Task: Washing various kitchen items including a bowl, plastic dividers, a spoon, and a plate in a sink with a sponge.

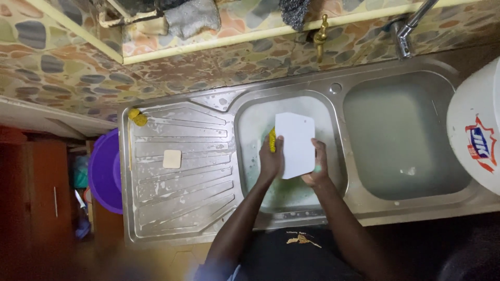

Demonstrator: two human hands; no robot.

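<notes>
A white rectangular board (295, 143) is held over the left sink basin (250, 130), which holds soapy water. My left hand (271, 158) grips the board's left edge together with a yellow sponge (272, 139). At the board's lower right edge, my right hand (317, 166) holds it from the other side. Both forearms reach in from the bottom of the view.
A ribbed steel drainboard (182, 192) lies left of the basin with a pale bar of soap (172, 158) and a yellow scrubber (138, 117). The right basin (401, 135) holds murky water under a tap (409, 26). A white bucket (476, 130) sits far right, a purple basin (107, 171) far left.
</notes>
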